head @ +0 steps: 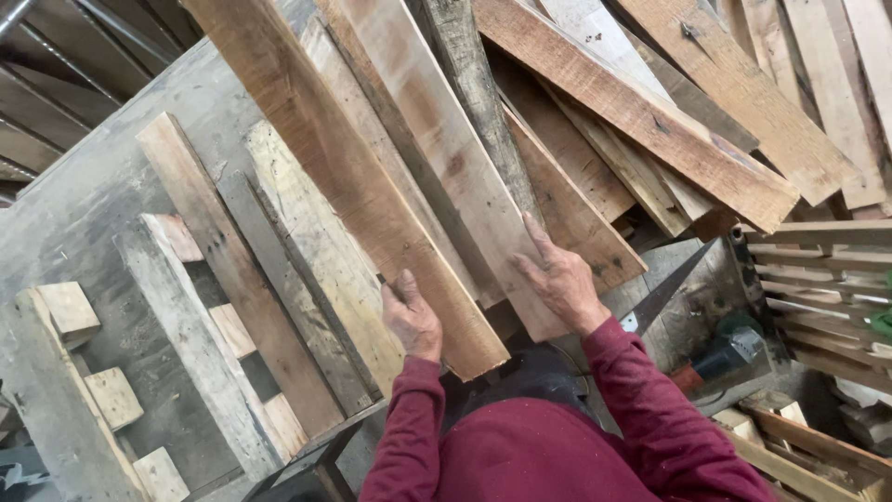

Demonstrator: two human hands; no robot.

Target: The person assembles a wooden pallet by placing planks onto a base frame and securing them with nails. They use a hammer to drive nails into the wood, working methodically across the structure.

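My left hand grips the near left edge of a long reddish-brown plank that runs from the top of the view down toward my body. My right hand lies flat with fingers spread on a paler plank next to it. Both planks lean together over a heap of rough boards. My sleeves are dark red.
A pile of mixed wooden planks fills the upper right. A partly built pallet with boards and wooden blocks rests on a grey worktable at left. Slatted pallets and a power tool lie at right.
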